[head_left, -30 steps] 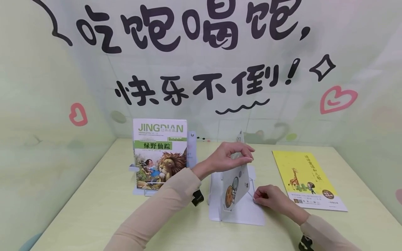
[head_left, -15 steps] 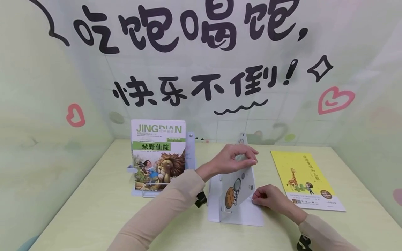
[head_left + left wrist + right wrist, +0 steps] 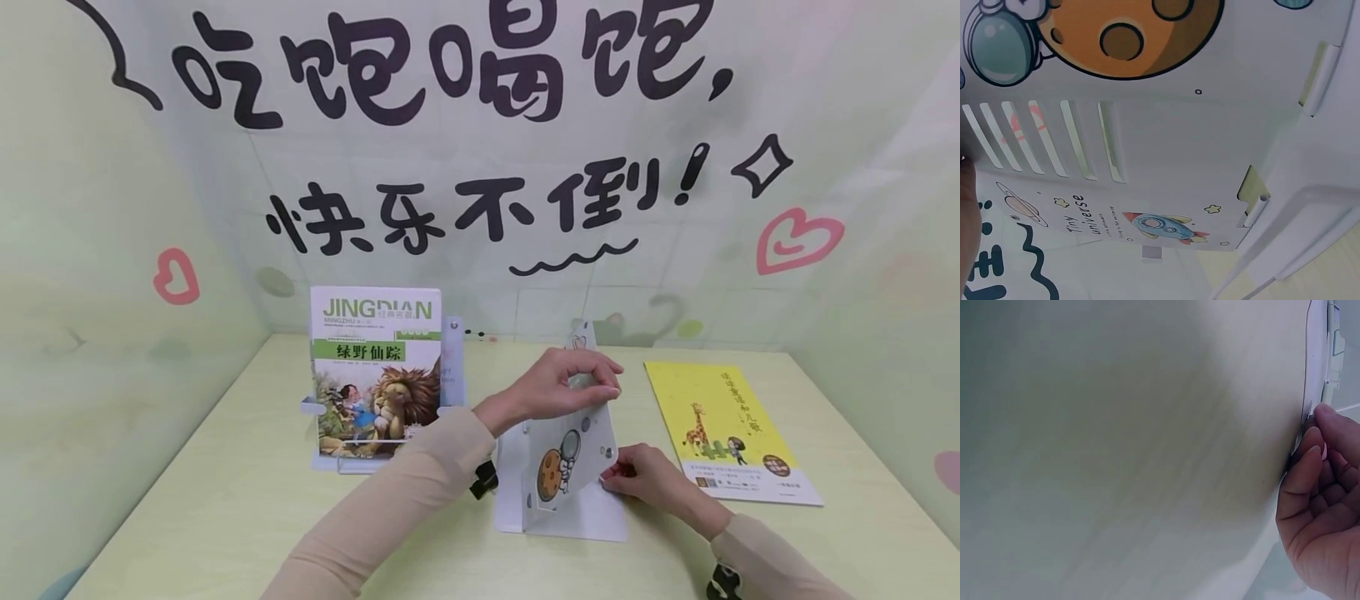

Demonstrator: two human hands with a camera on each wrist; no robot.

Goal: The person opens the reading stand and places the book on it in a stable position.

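A white metal book stand (image 3: 576,458), printed with a cartoon astronaut and an orange planet, stands at mid-table with its panel raised at an angle from the flat base. My left hand (image 3: 567,385) grips the upper part of that panel; some fingertips are hidden behind it. In the left wrist view the slotted panel (image 3: 1172,137) fills the frame, and only a sliver of the left hand (image 3: 967,219) shows at its edge. Low on the right side, my right hand (image 3: 656,482) pinches the stand's base edge. The right wrist view has that hand's (image 3: 1325,515) thumb and fingertips together at the edge.
On the left, a second stand (image 3: 454,358) holds an upright book (image 3: 378,392) with a lion on its cover. A yellow book (image 3: 723,417) with a giraffe lies flat on the right of the pale table (image 3: 225,517). A printed fabric backdrop (image 3: 450,292) encloses the table.
The stand's panel has swung a little to the right, with my left hand moving along with it. My right hand stays at the base edge. The view has shifted slightly.
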